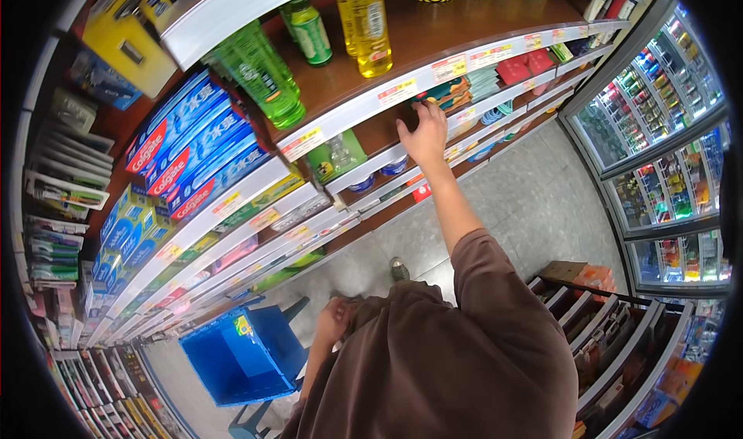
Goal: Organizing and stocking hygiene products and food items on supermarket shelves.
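Note:
My right hand reaches into a shelf tier, its fingertips at dark green and orange packets; whether it grips one cannot be told. Beside those packets lie pale green packets and red packets. To the left of the hand, on the same tier, is a green pack. Above stand green bottles and a bottle of yellow liquid. My left hand hangs low near my waist by the brown shirt, partly curled, and its grip is unclear.
An open blue plastic crate rests on a dark stool at lower left. Colgate toothpaste boxes fill the left shelf. Glass-door drink coolers stand at right. Another shelf rack is at lower right, with a cardboard box behind it.

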Demonstrator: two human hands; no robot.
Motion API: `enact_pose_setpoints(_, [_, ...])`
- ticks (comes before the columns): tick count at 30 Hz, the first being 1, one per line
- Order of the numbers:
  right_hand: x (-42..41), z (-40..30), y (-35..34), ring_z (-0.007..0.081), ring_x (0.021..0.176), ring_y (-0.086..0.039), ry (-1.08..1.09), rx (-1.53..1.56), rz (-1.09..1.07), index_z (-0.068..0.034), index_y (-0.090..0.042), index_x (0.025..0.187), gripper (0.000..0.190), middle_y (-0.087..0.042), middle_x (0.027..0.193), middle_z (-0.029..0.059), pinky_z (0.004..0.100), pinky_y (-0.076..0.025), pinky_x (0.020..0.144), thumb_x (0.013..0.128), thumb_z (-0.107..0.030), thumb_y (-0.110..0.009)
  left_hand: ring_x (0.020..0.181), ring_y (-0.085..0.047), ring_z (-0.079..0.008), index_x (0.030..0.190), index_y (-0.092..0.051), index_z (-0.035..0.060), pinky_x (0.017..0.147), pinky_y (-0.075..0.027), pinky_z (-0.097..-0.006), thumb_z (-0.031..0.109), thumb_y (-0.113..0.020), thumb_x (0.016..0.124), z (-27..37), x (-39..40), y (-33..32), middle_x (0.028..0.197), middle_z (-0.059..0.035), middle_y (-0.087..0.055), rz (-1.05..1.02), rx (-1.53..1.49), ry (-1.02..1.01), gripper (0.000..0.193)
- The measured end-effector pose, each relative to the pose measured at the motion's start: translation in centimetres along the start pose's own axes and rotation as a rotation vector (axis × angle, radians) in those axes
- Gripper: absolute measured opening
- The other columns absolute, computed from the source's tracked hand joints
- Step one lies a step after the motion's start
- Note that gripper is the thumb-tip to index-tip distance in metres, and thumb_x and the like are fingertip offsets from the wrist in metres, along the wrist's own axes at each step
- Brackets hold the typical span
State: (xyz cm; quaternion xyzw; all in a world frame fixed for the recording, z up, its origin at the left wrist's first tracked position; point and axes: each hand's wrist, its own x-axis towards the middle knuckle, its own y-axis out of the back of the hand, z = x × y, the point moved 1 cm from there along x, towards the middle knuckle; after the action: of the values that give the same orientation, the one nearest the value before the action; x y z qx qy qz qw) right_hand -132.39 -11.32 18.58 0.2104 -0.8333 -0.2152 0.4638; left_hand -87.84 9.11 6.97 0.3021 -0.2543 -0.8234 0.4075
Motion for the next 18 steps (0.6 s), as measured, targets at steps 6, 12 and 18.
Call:
enact_pose_setpoints(6, [-1.2,-0.4,1.7,0.0354,0.098,-0.063,-0.054,0.372,-0.279,-0.004,-0.073,0.091,0.028,-0.070,0.094,0.0148,0.0439,-0.051,0.089,0.078,-0.027,-0.079,0.078,-0.072,-0.0275,0.116,-0.068,0.0045,0.072,-0.056,-0.0383,0.018,-0.068,0.088,-0.8,-2.0,0.4,0.092,-0.0132,-0.074,0.008,-0.016,0.185,0.032])
enact_pose_setpoints(12, [-6.6,-8.8,0.4,0.0315,0.086,-0.061,0.219,0.537,-0.309,-0.006,-0.068,0.080,0.017,-0.066,0.085,0.0109,0.0423,-0.051,0.079,0.079,-0.021,-0.077,0.079,-0.071,-0.0285,0.115,-0.068,0.0048,0.073,-0.056,-0.0398,0.016,-0.068,0.087,2.0,2.4,1.3,0.094,-0.0118,-0.073,-0.002,0.059,0.043,0.030])
enact_pose_setpoints(18, [-8.5,-10.6,3.0,0.0312,0.074,-0.061,0.154,0.682,-0.089,-0.006,-0.063,0.071,0.014,-0.064,0.077,0.0095,0.0396,-0.051,0.068,0.074,-0.008,-0.076,0.078,-0.071,-0.0275,0.119,-0.065,0.0078,0.072,-0.056,-0.0403,0.014,-0.068,0.088,4.7,5.3,3.7,0.094,-0.0090,-0.073,0.010,0.062,-0.097,0.031])
